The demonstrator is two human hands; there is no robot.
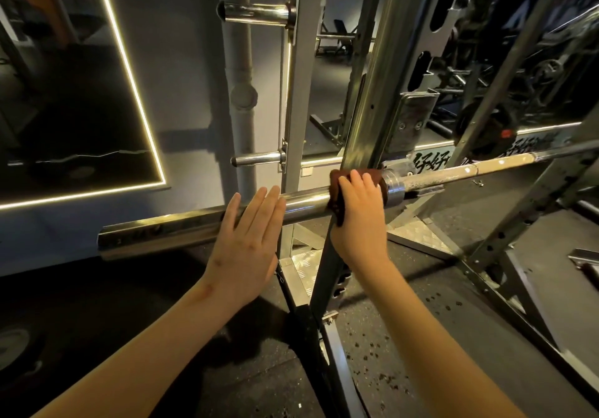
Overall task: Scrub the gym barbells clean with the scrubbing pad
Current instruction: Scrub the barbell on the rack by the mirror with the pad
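Two hands of mine work on one barbell, which lies across the view from near left to far right, in front of a lit-edged mirror on the far left wall. My left hand is spread flat with its fingers straight and close together, laid over the near side of the chrome sleeve and holding nothing; whether the palm presses the metal I cannot tell. Behind it, two chrome pegs stick out leftward from a grey post, one high and one low. Just to the right, my right hand has its fingers curled over the top of the sleeve, clamping the one dark reddish scrubbing pad wrapped round the bar. The pad sits right beside the collar, and the thinner, dull shaft runs on to the right past the rack upright.
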